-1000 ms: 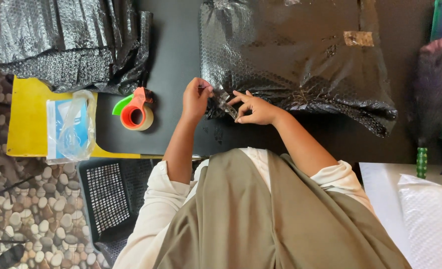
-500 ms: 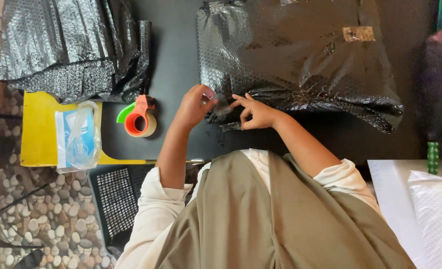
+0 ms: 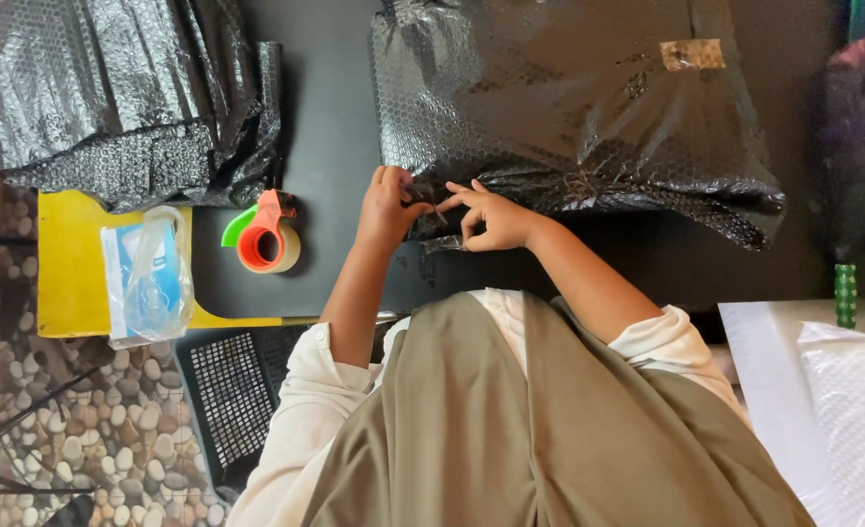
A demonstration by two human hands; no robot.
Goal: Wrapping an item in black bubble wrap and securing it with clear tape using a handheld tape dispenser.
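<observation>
Watching both hands meet at the near edge of the black bubble-wrap parcel (image 3: 569, 117), which lies on the dark table (image 3: 330, 117) right in front of me. My left hand (image 3: 388, 207) is curled, fingertips pressed onto the wrap's loose fold; my right hand (image 3: 491, 220) pinches that same fold between thumb and forefinger, other fingers fanned out. Whether anything small sits in that pinch, I cannot tell.

Risk as I judge it: the fold looks slack and crinkled, so if either pinch loosens the flap could spring open. The tape dispenser (image 3: 266, 236), orange and green, sits just left of my left wrist, near the yellow board (image 3: 66, 263), and a careless elbow could knock it.

Against half a second ago, my left hand has dropped from a raised, rounded pose down onto the wrap, and the right has barely shifted. The crumpled spare bubble wrap (image 3: 120, 88) looks unchanged.
</observation>
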